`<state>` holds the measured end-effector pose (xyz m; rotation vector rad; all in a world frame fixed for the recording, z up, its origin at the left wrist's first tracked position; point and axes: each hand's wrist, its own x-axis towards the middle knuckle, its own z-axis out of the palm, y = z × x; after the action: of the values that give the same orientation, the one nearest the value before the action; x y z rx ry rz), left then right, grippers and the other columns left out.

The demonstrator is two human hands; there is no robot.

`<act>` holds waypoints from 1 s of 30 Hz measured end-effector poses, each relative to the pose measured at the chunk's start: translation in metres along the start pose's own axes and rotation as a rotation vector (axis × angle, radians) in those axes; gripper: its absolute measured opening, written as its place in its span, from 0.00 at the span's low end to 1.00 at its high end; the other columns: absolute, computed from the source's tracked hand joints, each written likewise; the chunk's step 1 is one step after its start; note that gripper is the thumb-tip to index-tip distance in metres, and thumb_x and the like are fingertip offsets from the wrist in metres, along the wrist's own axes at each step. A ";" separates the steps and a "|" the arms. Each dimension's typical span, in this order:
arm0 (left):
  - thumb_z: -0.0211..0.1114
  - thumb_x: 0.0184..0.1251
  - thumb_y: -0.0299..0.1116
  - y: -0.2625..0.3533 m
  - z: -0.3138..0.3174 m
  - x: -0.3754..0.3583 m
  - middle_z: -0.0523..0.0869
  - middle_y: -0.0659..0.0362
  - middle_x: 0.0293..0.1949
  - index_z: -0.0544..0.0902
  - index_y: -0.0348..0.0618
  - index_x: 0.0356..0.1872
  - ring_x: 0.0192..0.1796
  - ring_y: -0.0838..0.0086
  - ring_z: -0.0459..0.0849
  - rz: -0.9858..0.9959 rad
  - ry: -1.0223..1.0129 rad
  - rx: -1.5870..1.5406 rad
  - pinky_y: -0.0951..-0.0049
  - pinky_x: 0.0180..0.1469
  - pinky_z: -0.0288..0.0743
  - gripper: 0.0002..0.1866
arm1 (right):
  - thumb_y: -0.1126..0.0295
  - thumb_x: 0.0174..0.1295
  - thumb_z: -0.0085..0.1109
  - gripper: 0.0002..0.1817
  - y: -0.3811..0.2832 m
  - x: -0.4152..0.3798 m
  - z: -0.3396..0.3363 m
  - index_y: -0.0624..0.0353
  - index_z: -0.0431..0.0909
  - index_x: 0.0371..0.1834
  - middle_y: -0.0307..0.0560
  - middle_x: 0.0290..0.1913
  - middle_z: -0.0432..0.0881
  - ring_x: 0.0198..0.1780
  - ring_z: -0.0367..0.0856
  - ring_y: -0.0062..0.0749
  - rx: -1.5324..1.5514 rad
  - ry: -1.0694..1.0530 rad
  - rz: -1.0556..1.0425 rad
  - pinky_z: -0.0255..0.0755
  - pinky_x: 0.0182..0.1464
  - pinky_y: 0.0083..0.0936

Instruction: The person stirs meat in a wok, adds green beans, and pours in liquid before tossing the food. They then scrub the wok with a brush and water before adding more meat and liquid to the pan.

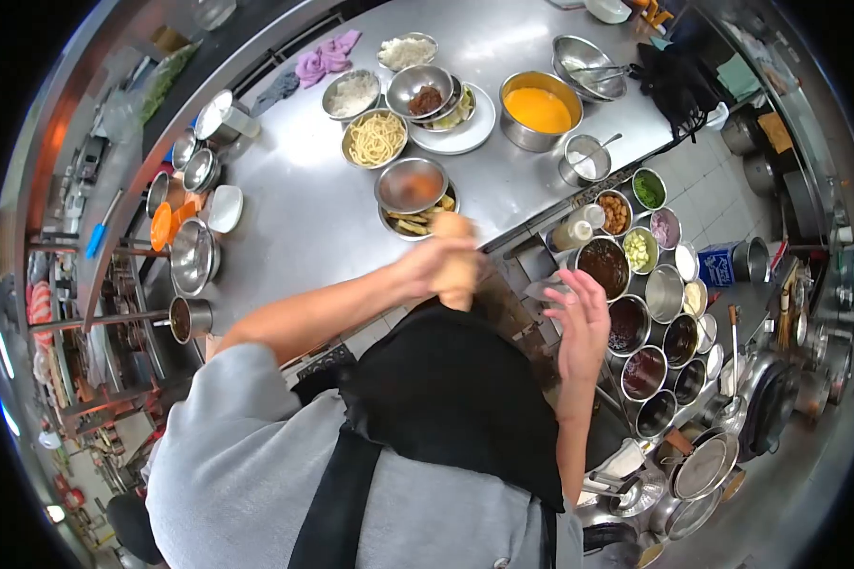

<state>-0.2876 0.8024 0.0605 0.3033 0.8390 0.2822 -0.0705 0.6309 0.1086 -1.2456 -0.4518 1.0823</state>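
My left hand (416, 272) is closed around a tan wooden pepper mill (455, 277), smeared by motion, at the front edge of the steel table. Just beyond it, a steel bowl (412, 185) with something blurred and orange-red inside overlaps a bowl of browned slices (413, 226). To the right, my right hand (584, 318) is raised with its fingers apart. Its fingertips are beside a clear plastic piece (544, 290), close to the tubs of sauce (603, 266).
On the steel table (285, 199) stand a bowl of noodles (377, 138), bowls of rice (351, 95), a white plate (479, 128) and a pot of orange liquid (541, 109). Several tubs of toppings and sauces (643, 372) line the right side. Metal bowls (194, 256) sit at left.
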 end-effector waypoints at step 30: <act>0.72 0.61 0.37 -0.052 0.187 0.102 0.82 0.61 0.32 0.80 0.40 0.45 0.31 0.71 0.83 -0.027 -0.441 0.855 0.70 0.33 0.77 0.16 | 0.79 0.61 0.57 0.07 0.142 -0.354 -0.191 0.60 0.73 0.42 0.38 0.22 0.72 0.14 0.69 0.25 0.545 1.603 -0.479 0.61 0.14 0.26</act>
<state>-0.0733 0.7628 0.0893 1.1079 0.4836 -0.1883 -0.1427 0.2221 0.0121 -1.0494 0.7148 -0.3689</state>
